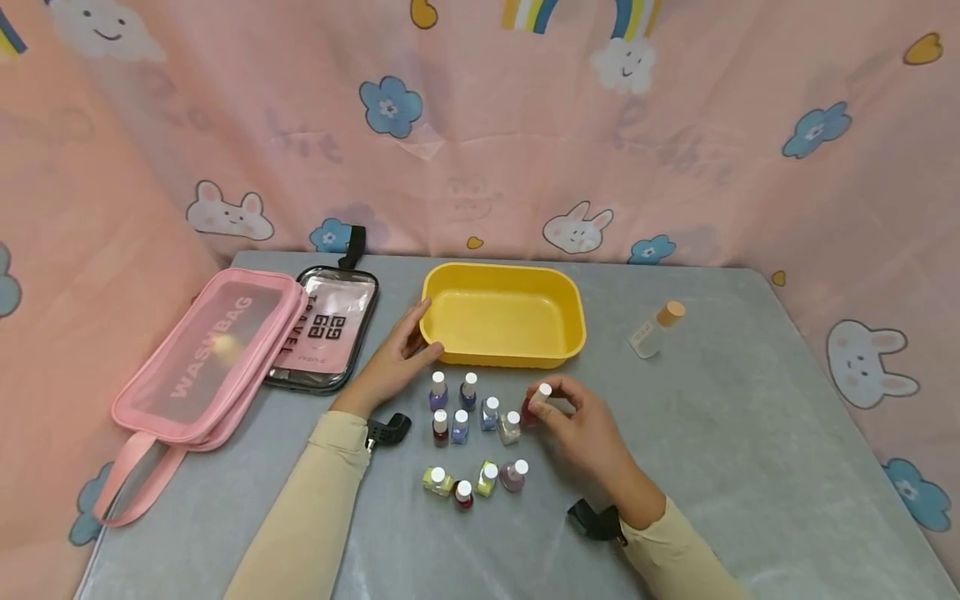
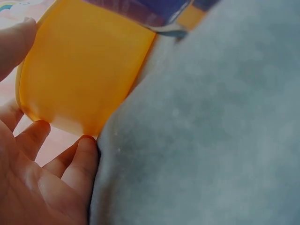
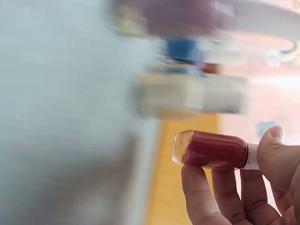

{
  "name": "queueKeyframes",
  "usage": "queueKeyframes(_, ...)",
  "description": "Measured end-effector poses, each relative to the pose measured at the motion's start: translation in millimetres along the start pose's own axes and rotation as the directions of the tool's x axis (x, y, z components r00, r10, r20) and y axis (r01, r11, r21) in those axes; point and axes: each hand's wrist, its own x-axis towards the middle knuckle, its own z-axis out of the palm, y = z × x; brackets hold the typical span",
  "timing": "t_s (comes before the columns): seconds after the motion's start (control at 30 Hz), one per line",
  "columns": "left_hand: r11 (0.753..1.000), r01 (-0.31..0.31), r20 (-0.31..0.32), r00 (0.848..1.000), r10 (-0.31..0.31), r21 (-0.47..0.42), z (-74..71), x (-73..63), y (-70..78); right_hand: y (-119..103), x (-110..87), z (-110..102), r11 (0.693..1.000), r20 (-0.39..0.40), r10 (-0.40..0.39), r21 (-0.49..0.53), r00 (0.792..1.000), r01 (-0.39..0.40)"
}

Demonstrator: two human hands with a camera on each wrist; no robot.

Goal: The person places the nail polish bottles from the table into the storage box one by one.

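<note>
My right hand (image 1: 588,429) pinches a dark red nail polish bottle (image 3: 215,150) with a white cap, between thumb and fingers, just right of a group of other bottles. My left hand (image 1: 390,367) rests against the left end of a yellow plastic tray (image 1: 498,362), its fingertips touching the outer wall. Several nail polish bottles stand in front of the tray, among them a purple one (image 1: 438,396), a pale silvery one (image 1: 510,429) and a light blue one (image 1: 460,429). Nearer me are a yellow-green bottle (image 1: 437,481), a dark red bottle (image 1: 463,498) and a mauve bottle (image 1: 514,477).
A pink wash bag (image 1: 206,358) lies at the left, partly over a clear black-edged travel pouch (image 1: 326,321). To the right of the tray lies a clear bottle with an orange-tan cap (image 1: 671,313). A patterned pink cloth hangs behind the grey table (image 1: 750,450).
</note>
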Motion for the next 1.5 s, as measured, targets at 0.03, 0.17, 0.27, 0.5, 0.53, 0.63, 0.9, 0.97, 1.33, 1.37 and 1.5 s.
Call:
queueKeyframes(0.03,1.0,0.002,0.0,1.0,-0.002,0.003,0.0,0.6,0.5,-7,4.7,-4,1.0,-0.002,-0.005,-0.002,1.0,0.005)
queueKeyframes(0.17,1.0,0.006,-0.008,1.0,-0.006,0.003,-0.1,2.9,1.1,-33,38.4,-17,0.999,-0.015,-0.034,-0.011,0.999,0.033)
queueKeyframes(0.27,1.0,-0.007,-0.009,1.0,0.007,-0.01,0.5,4.1,0.5,-46,73.1,-18,0.998,-0.004,-0.049,0.032,0.999,0.049)
queueKeyframes(0.5,1.0,-0.003,-0.007,1.0,0.003,-0.025,1.6,4.9,-0.5,-58,145.8,3,0.999,0.099,-0.028,0.037,0.995,0.025)
queueKeyframes(0.53,1.0,0.002,-0.007,1.0,-0.002,-0.025,1.5,4.6,0.0,-58,154.5,7,0.999,0.119,-0.022,0.037,0.993,0.018)
queueKeyframes(0.63,1.0,0.01,-0.009,1.0,-0.01,-0.021,1.5,5.0,-1.0,-56,175.8,14,1.0,0.171,0.009,0.021,0.985,-0.013)
queueKeyframes(0.9,1.0,0.01,-0.009,1.0,-0.011,-0.029,1.4,4.3,-2.6,-54,200.8,22,0.988,0.24,0.14,-0.093,0.961,-0.121)
queueKeyframes(0.97,1.0,0.011,-0.008,1.0,-0.012,-0.024,0.6,4.1,-3.1,-54,203.2,24,0.985,0.252,0.145,-0.127,0.957,-0.116)
queueKeyframes(1.33,0.999,0.037,0.003,0.999,-0.037,-0.013,-0.7,3.1,-2.6,-51,212.4,28,0.955,0.327,0.17,-0.287,0.93,-0.073)
queueKeyframes(1.37,0.999,0.039,0.003,0.999,-0.039,-0.013,-0.7,3.2,-2.8,-51,212.7,28,0.953,0.332,0.171,-0.293,0.928,-0.071)
queueKeyframes(1.5,0.999,0.039,0.002,0.999,-0.039,-0.005,-0.9,3.6,-3.1,-52,213.9,29,0.951,0.35,0.181,-0.3,0.919,-0.073)
